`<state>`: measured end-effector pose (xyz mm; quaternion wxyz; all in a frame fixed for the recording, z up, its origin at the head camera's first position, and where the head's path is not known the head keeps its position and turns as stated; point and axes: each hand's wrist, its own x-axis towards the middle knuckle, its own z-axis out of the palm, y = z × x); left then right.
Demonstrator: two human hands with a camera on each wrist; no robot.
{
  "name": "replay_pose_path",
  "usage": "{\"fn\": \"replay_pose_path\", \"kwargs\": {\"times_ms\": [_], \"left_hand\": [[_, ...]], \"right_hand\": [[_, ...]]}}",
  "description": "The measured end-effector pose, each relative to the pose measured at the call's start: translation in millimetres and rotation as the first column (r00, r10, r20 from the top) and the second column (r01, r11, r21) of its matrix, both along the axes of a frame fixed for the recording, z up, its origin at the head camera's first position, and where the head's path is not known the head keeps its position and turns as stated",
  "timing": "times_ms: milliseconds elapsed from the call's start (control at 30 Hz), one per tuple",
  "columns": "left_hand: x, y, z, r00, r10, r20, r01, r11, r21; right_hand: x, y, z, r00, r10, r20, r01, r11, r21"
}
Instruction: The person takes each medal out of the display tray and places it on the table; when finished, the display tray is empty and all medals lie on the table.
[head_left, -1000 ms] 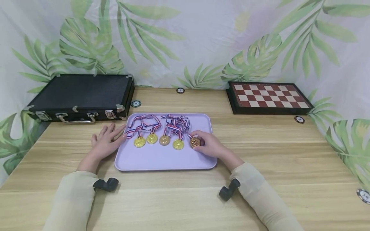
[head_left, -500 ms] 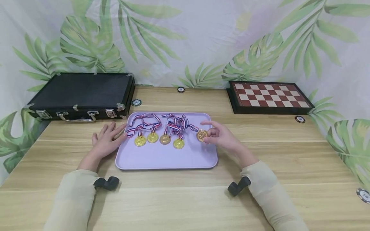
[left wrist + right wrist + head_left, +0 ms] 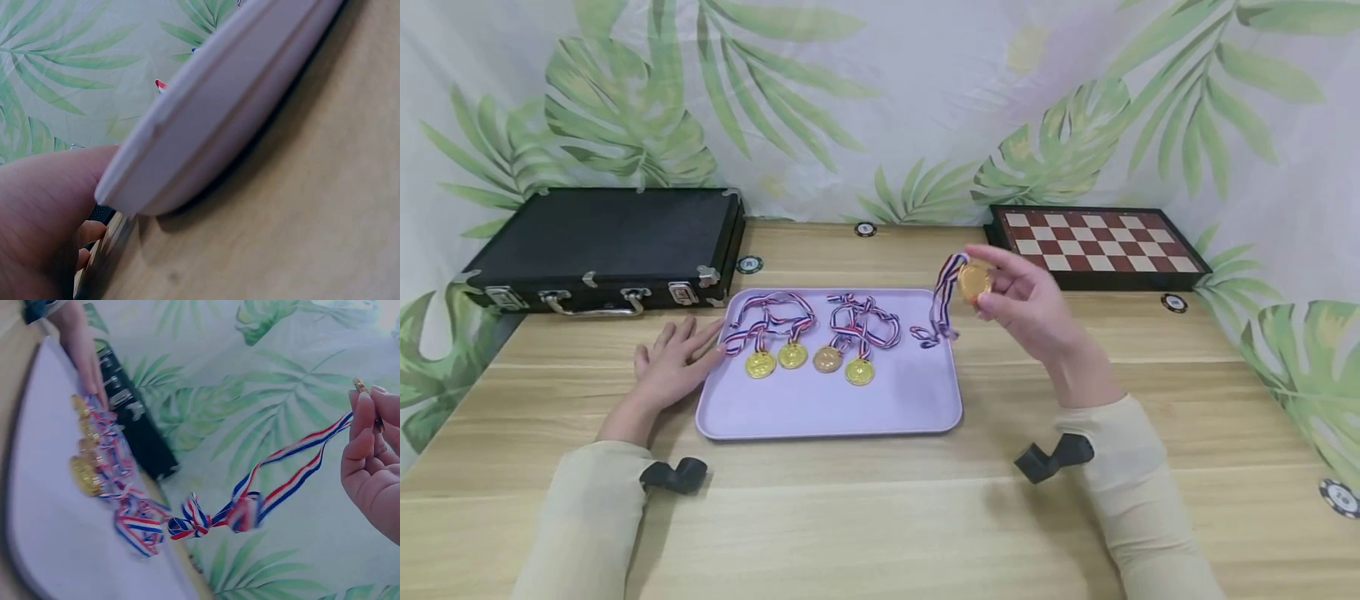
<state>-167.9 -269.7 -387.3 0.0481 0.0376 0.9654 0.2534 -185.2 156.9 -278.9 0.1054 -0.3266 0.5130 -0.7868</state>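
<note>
My right hand (image 3: 1028, 304) pinches a gold-coloured medal (image 3: 974, 282) between thumb and fingers, raised over the tray's right edge. Its red, white and blue ribbon (image 3: 943, 302) dangles toward the tray, and the right wrist view shows knots in the ribbon's lower part (image 3: 194, 522). On the lilac tray (image 3: 827, 412) lie several more medals (image 3: 761, 364), their ribbons (image 3: 868, 321) tangled behind them. Straight, spread fingers of my left hand (image 3: 673, 367) lie against the tray's left rim, the thumb touching it. In the left wrist view the tray wall (image 3: 206, 106) covers part of that hand.
A black case (image 3: 610, 242) with metal clasps stands at the back left. At the back right is a chessboard box (image 3: 1101, 242), partly behind the right hand. Poker chips (image 3: 865, 229) lie scattered on the wooden table (image 3: 850, 517). A leaf-print cloth (image 3: 925, 100) hangs behind.
My right hand has lifted the medal off the tray, up and to the right, and its ribbon has come away from the tangle. The left hand has stayed in place.
</note>
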Motion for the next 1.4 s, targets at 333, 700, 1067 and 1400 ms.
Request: {"fn": "replay_pose_path", "kwargs": {"times_ms": [333, 700, 1067, 1400], "left_hand": [[-0.5, 0, -0.8, 1.0, -0.008, -0.004, 0.008, 1.0, 0.001], [-0.5, -1, -2.1, 1.0, -0.007, 0.017, 0.007, 1.0, -0.004], [-1.7, 1, 2.3, 1.0, -0.003, 0.0, 0.003, 1.0, 0.0], [-1.6, 0, 0.0, 1.0, -0.005, 0.004, 0.005, 1.0, 0.0]], "right_hand": [[7.6, 32, 12.2, 0.997, -0.076, -0.015, 0.076, 0.997, -0.012], [-35.8, 39, -10.6, 0.908, -0.388, 0.159, 0.348, 0.908, 0.232], [-12.7, 39, -81.8, 0.88, -0.472, 0.058, 0.305, 0.653, 0.694], [3.5, 36, -111.7, 0.922, -0.372, -0.107, 0.31, 0.544, 0.779]]}}
